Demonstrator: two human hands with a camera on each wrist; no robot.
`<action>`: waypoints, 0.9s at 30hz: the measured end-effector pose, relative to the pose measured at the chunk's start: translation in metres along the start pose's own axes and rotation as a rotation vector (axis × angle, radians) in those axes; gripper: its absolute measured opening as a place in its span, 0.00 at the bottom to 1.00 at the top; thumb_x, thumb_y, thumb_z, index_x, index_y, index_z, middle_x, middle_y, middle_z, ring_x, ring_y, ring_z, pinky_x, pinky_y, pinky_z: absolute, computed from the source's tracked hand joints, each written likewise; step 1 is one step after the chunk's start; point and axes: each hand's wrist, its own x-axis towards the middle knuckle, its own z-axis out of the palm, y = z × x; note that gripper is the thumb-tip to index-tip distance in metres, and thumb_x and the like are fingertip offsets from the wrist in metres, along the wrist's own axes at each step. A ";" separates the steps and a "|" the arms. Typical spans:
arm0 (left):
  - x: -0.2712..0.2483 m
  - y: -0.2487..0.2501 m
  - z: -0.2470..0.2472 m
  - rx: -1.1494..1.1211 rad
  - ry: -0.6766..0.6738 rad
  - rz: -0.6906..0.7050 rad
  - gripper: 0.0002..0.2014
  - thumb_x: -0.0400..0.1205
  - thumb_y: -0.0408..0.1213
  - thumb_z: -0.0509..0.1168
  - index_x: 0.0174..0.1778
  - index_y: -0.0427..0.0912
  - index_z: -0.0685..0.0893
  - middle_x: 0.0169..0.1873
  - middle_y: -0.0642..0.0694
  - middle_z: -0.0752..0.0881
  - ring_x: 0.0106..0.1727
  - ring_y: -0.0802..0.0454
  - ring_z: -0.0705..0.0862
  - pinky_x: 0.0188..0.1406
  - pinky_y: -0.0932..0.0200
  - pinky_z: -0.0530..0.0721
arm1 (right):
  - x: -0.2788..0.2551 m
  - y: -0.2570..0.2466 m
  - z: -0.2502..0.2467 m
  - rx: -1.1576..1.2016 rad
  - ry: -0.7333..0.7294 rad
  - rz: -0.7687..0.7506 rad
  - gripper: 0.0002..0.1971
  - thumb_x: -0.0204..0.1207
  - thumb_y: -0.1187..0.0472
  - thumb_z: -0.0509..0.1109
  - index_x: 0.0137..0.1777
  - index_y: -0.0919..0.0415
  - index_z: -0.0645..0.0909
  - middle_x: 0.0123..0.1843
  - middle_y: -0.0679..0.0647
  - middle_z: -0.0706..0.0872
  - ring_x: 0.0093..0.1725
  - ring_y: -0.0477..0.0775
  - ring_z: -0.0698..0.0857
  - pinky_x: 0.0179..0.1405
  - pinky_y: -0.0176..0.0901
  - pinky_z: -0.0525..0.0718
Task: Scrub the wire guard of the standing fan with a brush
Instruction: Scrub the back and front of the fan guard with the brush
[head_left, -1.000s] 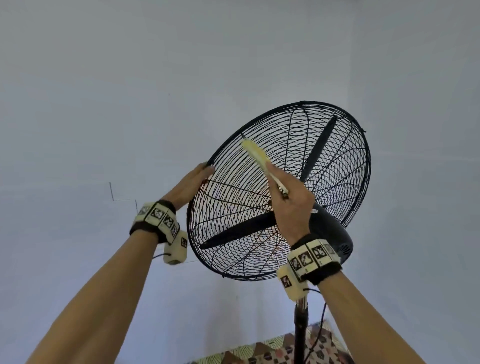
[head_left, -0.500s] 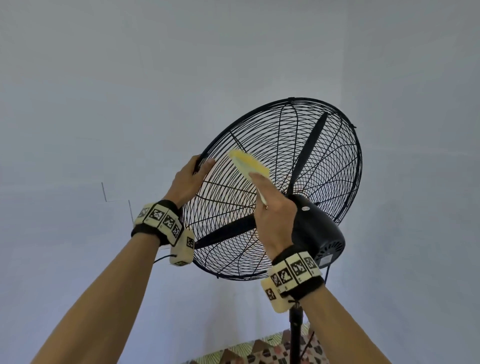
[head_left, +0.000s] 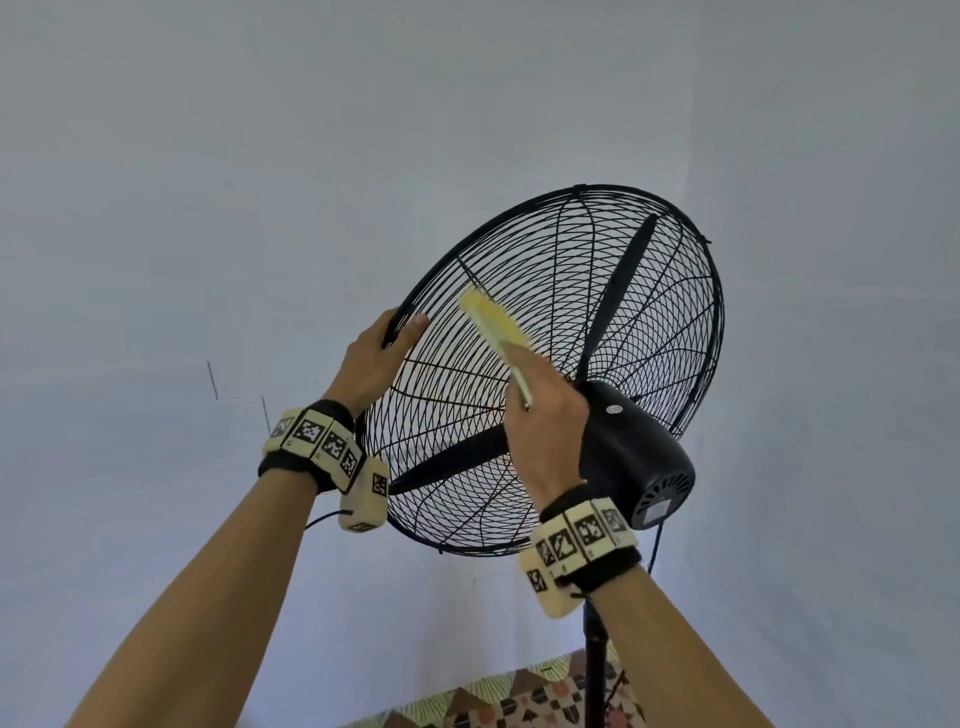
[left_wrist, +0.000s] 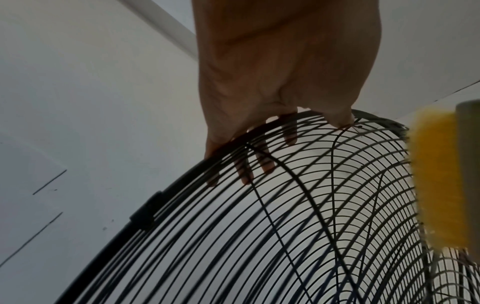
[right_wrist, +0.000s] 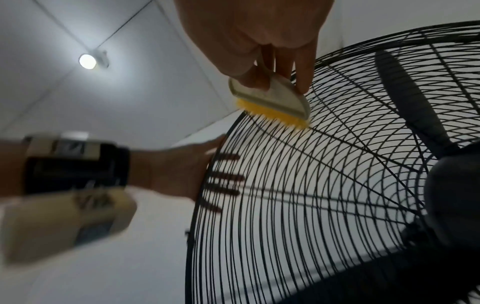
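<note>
A black standing fan with a round wire guard (head_left: 670, 332) fills the middle of the head view, seen from behind, its motor housing (head_left: 631, 457) toward me. My left hand (head_left: 376, 358) grips the guard's left rim, fingers curled round to the far side (left_wrist: 265, 162), thumb on the near wires. My right hand (head_left: 545, 415) holds a cream-backed brush with yellow bristles (head_left: 491, 317). Its bristles (right_wrist: 272, 115) press on the rear wires at the upper left of the guard (right_wrist: 337, 185). The brush (left_wrist: 439, 176) shows at the right edge of the left wrist view.
A plain pale wall stands close behind the fan. The black pole (head_left: 596, 670) drops to a patterned cloth (head_left: 524, 701) at the bottom. A cable (head_left: 652, 545) hangs beside the motor. A ceiling lamp (right_wrist: 87, 61) glows overhead.
The brush slid down along the rear wires toward the hub, then back up a little toward the rim. My left hand kept its grip on the left rim.
</note>
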 end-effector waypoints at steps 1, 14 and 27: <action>0.000 -0.002 -0.001 0.001 0.005 0.002 0.32 0.85 0.73 0.56 0.78 0.57 0.77 0.63 0.54 0.87 0.65 0.47 0.85 0.72 0.44 0.80 | -0.013 -0.001 0.004 -0.024 -0.065 -0.050 0.20 0.78 0.74 0.74 0.68 0.62 0.86 0.66 0.58 0.90 0.64 0.55 0.90 0.65 0.46 0.88; -0.001 -0.004 0.004 0.031 0.049 0.018 0.32 0.85 0.72 0.55 0.77 0.56 0.78 0.57 0.54 0.87 0.60 0.49 0.85 0.58 0.53 0.78 | -0.015 0.017 -0.004 -0.151 -0.027 0.060 0.19 0.76 0.74 0.76 0.66 0.61 0.87 0.62 0.57 0.88 0.64 0.55 0.85 0.69 0.42 0.83; -0.004 -0.007 0.005 0.010 0.062 0.023 0.32 0.84 0.75 0.55 0.74 0.56 0.80 0.55 0.53 0.87 0.60 0.48 0.86 0.59 0.51 0.79 | -0.006 0.015 -0.012 -0.157 -0.042 0.090 0.16 0.76 0.71 0.75 0.63 0.59 0.86 0.62 0.53 0.86 0.65 0.51 0.80 0.69 0.27 0.71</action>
